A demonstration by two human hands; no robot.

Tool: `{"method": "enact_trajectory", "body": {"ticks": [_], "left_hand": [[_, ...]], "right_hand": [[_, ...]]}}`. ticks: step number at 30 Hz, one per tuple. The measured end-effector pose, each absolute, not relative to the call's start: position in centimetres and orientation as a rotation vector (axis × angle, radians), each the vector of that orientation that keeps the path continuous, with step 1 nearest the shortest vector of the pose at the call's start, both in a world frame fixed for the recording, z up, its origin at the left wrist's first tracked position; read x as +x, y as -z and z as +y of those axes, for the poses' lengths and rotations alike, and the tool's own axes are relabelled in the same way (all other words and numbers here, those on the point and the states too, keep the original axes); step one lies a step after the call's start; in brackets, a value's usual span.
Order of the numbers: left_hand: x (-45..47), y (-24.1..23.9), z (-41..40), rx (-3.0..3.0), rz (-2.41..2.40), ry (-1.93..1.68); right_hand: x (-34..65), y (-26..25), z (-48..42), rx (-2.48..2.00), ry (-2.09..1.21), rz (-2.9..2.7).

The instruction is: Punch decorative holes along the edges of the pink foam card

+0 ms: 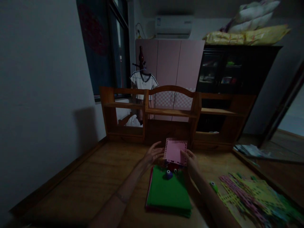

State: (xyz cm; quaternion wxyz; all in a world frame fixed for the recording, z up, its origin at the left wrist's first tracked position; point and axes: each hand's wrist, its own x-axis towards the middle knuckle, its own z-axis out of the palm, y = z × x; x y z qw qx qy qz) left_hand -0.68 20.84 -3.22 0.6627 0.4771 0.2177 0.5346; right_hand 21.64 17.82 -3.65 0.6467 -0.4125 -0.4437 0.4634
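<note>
A pink square sheet (pixel 175 151) with a punched border is held up above the desk between both hands. My left hand (pixel 154 154) touches its left edge with the fingers partly curled. My right hand (pixel 192 160) pinches its right edge. Below them lies a stack of coloured sheets with a green sheet (pixel 168 192) on top. Small craft punches (pixel 169 174) sit on the far end of that stack, one purple and one red.
A wooden shelf unit (pixel 171 112) stands at the back of the wooden desk (pixel 95 183). Punched paper strips and offcuts (pixel 249 194) in yellow, pink and green lie at the right, beside a small green punch (pixel 213 186). A wall runs along the left.
</note>
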Motion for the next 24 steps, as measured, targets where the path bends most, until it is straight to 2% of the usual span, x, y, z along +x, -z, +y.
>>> {"method": "enact_trajectory", "body": {"ticks": [7,16,20,24], "left_hand": [[0.2,2.7,18.6,1.539,0.509,-1.096],[0.8,3.1,18.0,1.599,0.688,-1.184],[0.0,2.8,19.0,1.439,0.805,-1.372],[-1.4,3.0,20.5,1.13,0.843,-1.511]], "right_hand": [[21.9,3.2,17.6,-0.997,-0.993,-1.058],[21.8,3.3,17.6,-1.024,-0.975,-1.125],[21.4,1.9,16.5,-1.064,-0.688,-1.268],[20.4,0.3,14.5,-1.106,-0.386,-1.804]]}}
